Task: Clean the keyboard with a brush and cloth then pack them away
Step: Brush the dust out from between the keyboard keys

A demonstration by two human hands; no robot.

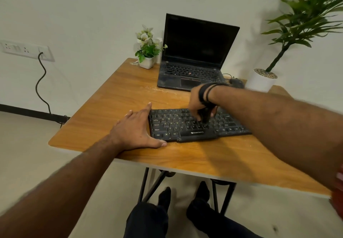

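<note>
A black keyboard (pixel 172 126) lies on the wooden table (pixel 115 96) in front of me. My left hand (pixel 135 128) lies flat against the keyboard's left end, fingers straight along its edge and thumb along the front. My right hand (pixel 199 101) hovers over the middle keys with fingers curled down around a dark brush (pixel 205 116), whose tip touches the keys. The brush is mostly hidden by the hand and blurred. No cloth is visible.
An open black laptop (pixel 193 56) stands behind the keyboard, a small flower pot (pixel 147 62) to its left. A dark mouse (pixel 236 82) and a white plant pot (pixel 260 79) sit at the back right. My legs show under the table.
</note>
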